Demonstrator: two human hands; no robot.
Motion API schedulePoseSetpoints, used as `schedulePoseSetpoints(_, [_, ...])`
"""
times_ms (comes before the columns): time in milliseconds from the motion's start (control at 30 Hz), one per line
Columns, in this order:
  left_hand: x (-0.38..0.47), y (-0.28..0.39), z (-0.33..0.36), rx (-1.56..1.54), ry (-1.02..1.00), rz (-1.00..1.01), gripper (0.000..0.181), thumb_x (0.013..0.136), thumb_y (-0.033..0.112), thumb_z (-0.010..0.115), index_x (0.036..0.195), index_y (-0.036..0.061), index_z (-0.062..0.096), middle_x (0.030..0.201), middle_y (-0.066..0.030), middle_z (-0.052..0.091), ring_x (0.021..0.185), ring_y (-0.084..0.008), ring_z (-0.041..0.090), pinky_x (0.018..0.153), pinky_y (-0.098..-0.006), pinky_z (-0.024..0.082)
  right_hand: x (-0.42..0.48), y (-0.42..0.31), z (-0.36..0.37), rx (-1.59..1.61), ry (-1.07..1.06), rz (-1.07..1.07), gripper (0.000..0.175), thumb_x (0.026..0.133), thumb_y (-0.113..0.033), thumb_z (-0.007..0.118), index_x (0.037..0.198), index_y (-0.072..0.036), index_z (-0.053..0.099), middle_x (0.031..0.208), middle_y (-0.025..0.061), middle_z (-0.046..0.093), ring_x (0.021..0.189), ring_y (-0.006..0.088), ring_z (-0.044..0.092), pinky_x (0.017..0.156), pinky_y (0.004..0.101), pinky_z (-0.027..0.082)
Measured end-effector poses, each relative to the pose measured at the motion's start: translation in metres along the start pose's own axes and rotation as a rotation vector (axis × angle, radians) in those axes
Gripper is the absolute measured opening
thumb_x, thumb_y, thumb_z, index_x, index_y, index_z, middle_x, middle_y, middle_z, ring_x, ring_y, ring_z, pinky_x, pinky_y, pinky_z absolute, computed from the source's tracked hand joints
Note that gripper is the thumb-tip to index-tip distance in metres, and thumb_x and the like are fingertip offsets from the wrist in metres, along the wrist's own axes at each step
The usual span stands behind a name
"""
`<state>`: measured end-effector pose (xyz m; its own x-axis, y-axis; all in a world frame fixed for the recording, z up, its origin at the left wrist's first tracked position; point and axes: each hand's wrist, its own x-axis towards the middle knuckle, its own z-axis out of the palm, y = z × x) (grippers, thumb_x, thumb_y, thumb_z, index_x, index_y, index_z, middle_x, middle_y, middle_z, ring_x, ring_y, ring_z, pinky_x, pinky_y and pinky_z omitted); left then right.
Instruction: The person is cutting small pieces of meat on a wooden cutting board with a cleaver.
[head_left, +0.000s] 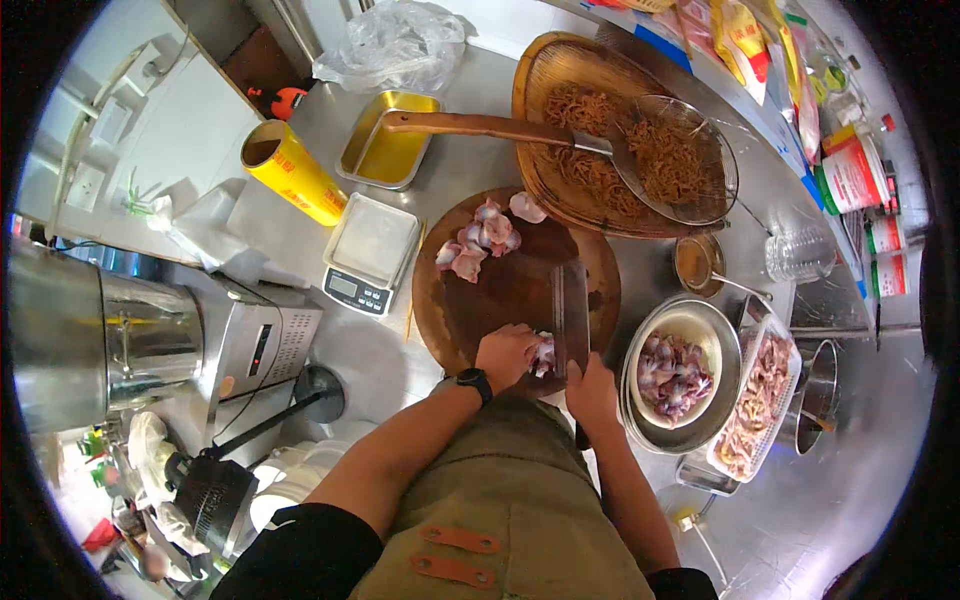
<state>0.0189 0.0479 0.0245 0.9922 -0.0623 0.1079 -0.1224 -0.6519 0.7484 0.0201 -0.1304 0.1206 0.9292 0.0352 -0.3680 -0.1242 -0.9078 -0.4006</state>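
Observation:
On the round wooden chopping board (469, 319), my left hand (507, 352) holds a piece of raw meat (543, 355), apparently poultry gizzard, near the board's front edge. My right hand (595, 396) grips a cleaver (574, 311), whose broad blade stands just right of that meat. Its handle is mostly hidden in my palm. Farther back on the board lies a small heap of pink gizzards (480, 241), with a single flat piece (527, 208) to the right. More dark gizzards (673, 377) fill a bowl (716, 358) beside my right hand.
A digital scale (371, 240), yellow roll (296, 172) and metal tray (390, 142) stand left of the board. A bamboo basket (536, 90) holds shredded brown food, with a long-handled strainer (487, 127) across it. At right are a meat-filled white basket (780, 420) and small sauce bowl (699, 264).

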Motion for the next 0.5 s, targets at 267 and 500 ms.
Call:
schedulePoseSetpoints(267, [0.003,-0.022,0.007,-0.071,-0.063,0.092,0.012,0.086,0.021,0.067,0.089,0.011,0.072,0.09,-0.0054,0.066,0.084,-0.0288,0.064,0.073,-0.0415,0.056,0.009,-0.007,0.015,0.034,0.035,0.03,0.029,0.095,-0.022,0.057,0.1,0.006,0.052,0.089,0.035,0.063,0.086,0.0539,0.061,0.075,0.0581,0.048])
schedulePoseSetpoints(500, [0.009,-0.015,-0.003,-0.053,-0.094,0.151,0.007,0.086,0.015,0.064,0.091,0.0112,0.068,0.085,-0.006,0.062,0.081,-0.0275,0.062,0.07,-0.0399,0.054,0.037,-0.03,0.027,-0.037,-0.064,0.145,0.031,0.096,-0.026,0.054,0.107,0.003,0.049,0.09,0.031,0.066,0.087,0.0484,0.065,0.075,0.0561,0.051])
